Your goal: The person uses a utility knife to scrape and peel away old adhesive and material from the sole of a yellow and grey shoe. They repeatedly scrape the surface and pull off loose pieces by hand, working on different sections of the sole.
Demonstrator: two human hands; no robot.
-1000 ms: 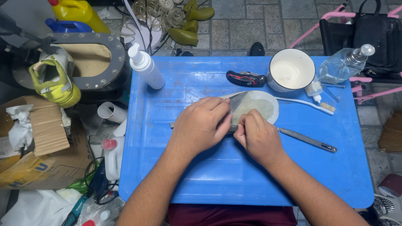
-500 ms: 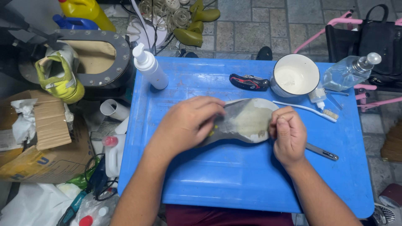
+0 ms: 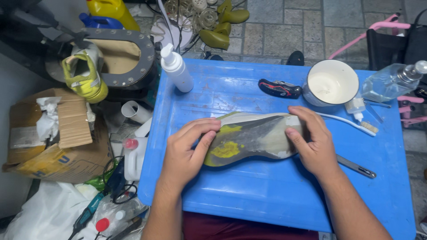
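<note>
A worn shoe insole [image 3: 249, 138], grey and cream with yellow patches, lies lengthwise on the blue plastic tabletop [image 3: 267, 195]. My left hand [image 3: 189, 149] presses on its left end with fingers spread over the edge. The insole's right end sits under my right hand [image 3: 311, 140], whose fingers curl around it. Both hands hold it flat against the blue surface.
On the blue top stand a white spray bottle [image 3: 175, 69], a white cup [image 3: 331, 82], a clear glass bottle [image 3: 391, 82], a black and red pocket tool [image 3: 280, 89], a white toothbrush [image 3: 351, 123] and a metal tool [image 3: 356, 166]. A yellow shoe [image 3: 86, 75] and cardboard box [image 3: 53, 138] sit left.
The insole has been spread out from a bunched shape under both hands to lie long and flat. My hands have moved apart to its two ends.
</note>
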